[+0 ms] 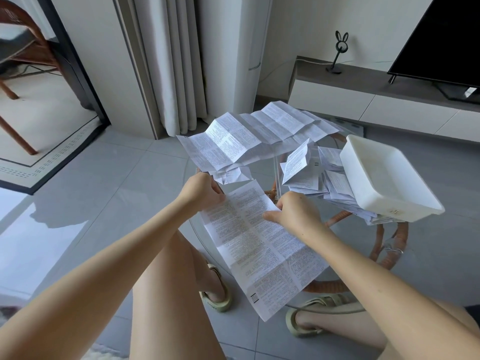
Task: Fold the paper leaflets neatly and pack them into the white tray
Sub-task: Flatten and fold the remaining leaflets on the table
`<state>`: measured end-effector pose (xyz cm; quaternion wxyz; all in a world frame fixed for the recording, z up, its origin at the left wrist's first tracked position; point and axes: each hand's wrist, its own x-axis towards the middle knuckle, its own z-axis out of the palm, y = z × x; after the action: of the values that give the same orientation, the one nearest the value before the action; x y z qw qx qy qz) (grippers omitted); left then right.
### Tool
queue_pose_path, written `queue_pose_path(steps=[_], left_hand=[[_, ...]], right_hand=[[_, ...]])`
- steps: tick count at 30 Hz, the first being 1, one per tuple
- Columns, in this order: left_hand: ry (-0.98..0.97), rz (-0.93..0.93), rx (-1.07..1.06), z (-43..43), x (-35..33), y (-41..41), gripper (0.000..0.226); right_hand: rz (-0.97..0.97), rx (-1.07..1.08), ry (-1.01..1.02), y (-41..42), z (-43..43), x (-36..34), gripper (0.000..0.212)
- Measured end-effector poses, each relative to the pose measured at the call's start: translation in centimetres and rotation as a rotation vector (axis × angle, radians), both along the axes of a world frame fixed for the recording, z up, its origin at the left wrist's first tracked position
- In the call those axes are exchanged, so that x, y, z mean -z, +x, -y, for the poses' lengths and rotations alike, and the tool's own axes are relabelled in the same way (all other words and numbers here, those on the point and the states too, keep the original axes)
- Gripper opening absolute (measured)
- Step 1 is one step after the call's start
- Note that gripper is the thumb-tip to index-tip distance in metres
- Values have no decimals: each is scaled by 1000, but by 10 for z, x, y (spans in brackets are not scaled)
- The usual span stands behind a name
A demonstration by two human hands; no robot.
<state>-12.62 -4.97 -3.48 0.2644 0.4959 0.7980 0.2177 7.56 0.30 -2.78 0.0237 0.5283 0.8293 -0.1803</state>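
Left hand (205, 192) pinches the far-left corner of the long, creased white printed leaflet (259, 245), fingertips hidden behind the paper. Right hand (298, 214) clamps its right edge, thumb on top, fingers unseen. At 12 o'clock lies a large unfolded printed sheet (246, 136). At 2 o'clock a pile of folded leaflets (306, 178) is partly covered by the tilted white plastic tray (389, 201). The clear glass tabletop (345, 245) is barely discernible.

creased printed leaflet (259, 245) unfolded, white tray (387, 178) beside leaflet pile (335, 183)
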Motion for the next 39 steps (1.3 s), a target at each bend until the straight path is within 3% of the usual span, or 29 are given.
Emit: queue_pose_path(steps=[4,7,9,10,12,14,16,24,39], left_hand=[[11,-2,0,0,3,0,13],[40,13,-35,2,9,2,17],[76,14,-85,4,11,4,18],[94,12,-115,5,11,4,18],[120,13,-148,6,13,4,19],[117,3,-147,7,15,1,18],[101,-12,-129,9,15,0,18],[156,-179,2,11,23,5,26],[174,-211,-34,16,21,7,17]], right_hand=[[105,13,83,-2,5,-7,55],[177,-84,456,-1,19,-8,42],[80,-224,670,1,31,0,43],[-15,-317,683,2,35,5,42],[-116,-467,498,5,41,18,45],[-10,-493,209,12,49,25,70],[31,-494,134,21,50,34,85],[16,-492,170,57,55,42,78],[3,-460,188,81,57,46,81]])
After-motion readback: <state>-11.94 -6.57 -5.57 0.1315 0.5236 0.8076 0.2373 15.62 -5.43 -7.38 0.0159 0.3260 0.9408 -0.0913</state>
